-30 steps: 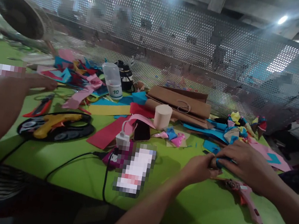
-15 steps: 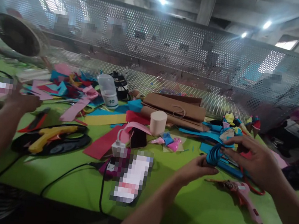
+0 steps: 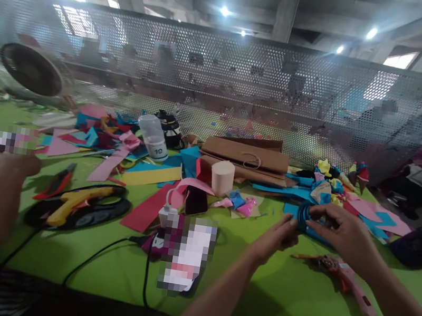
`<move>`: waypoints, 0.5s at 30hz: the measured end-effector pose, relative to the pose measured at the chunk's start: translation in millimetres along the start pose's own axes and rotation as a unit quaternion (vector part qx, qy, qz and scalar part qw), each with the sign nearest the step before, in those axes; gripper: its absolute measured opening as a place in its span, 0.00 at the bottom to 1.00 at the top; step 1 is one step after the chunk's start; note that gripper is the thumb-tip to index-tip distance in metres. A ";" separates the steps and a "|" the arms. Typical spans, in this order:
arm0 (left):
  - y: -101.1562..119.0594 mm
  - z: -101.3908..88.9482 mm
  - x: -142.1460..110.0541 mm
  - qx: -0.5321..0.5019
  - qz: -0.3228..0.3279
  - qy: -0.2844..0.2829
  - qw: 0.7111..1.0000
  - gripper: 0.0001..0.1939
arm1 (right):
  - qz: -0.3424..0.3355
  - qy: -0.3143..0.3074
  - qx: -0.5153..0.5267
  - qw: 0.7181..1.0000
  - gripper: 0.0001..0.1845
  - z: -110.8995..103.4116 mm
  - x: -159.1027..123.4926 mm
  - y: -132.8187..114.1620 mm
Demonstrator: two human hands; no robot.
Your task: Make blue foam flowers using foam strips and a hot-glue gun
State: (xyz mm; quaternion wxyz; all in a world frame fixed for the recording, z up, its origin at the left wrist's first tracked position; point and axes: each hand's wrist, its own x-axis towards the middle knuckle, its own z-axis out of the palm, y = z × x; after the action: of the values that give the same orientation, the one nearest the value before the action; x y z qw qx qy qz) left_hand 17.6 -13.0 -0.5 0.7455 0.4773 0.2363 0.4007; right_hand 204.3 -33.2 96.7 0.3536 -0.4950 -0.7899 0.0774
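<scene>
Nearest you, towards the front edge of the green desk (image 3: 291, 309), lies a lit phone (image 3: 187, 258). Towards the front right corner, the pink glue gun (image 3: 353, 287) rests just below your hands, its nozzle pointing left. Beyond it, near the right edge, you have the blue coil (image 3: 303, 211) raised between your hands. Your right hand (image 3: 346, 235) pinches its right side between thumb and fingers. Your left hand (image 3: 276, 238) is curled at its lower left; whether those fingers grip or only brace it, you cannot tell from here. Half a second ago the coil lay deeper in your left fingers; now it sits up at the fingertips, and your right hand seems to carry more of its hold. Further back are blue strips (image 3: 281, 190), the pale cylinder (image 3: 222, 178) and, along the far edge, folded brown paper (image 3: 245, 154).
</scene>
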 end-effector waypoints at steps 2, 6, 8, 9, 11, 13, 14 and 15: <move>-0.7 -0.6 0.7 0.000 0.001 0.010 1.000 0.32 | -0.008 0.036 -0.014 0.999 0.11 1.3 -5.7 -2.0; 1.4 1.0 0.2 -0.007 0.004 0.014 1.000 0.35 | -0.045 0.060 -0.031 0.997 0.07 8.8 -19.9 -7.4; 3.2 2.8 -1.0 -0.011 0.005 0.016 1.000 0.36 | -0.060 0.065 -0.039 0.995 0.06 15.0 -25.1 -9.3; 3.9 3.8 -1.7 -0.011 0.005 0.019 1.000 0.37 | -0.063 0.067 -0.044 0.995 0.06 18.1 -26.9 -9.8; 4.7 5.0 -3.0 -0.009 0.004 0.022 1.000 0.38 | -0.066 0.074 -0.054 0.994 0.07 23.6 -29.1 -9.7; 4.3 5.0 -3.8 -0.004 0.008 0.023 1.000 0.38 | -0.069 0.079 -0.063 0.992 0.06 27.5 -30.0 -8.6; 3.7 4.5 -4.0 -0.001 0.011 0.025 1.000 0.38 | -0.072 0.083 -0.068 0.992 0.06 29.0 -30.2 -7.9; 2.9 3.8 -3.9 0.005 0.009 0.026 1.000 0.38 | -0.075 0.085 -0.072 0.991 0.06 30.2 -30.5 -7.2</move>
State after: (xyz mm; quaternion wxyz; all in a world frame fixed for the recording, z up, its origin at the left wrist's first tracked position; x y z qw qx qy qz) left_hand 17.1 -17.6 3.7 0.7331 0.4726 0.2529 0.4186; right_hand 187.8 -55.4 63.2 0.3879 -0.4633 -0.7953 -0.0484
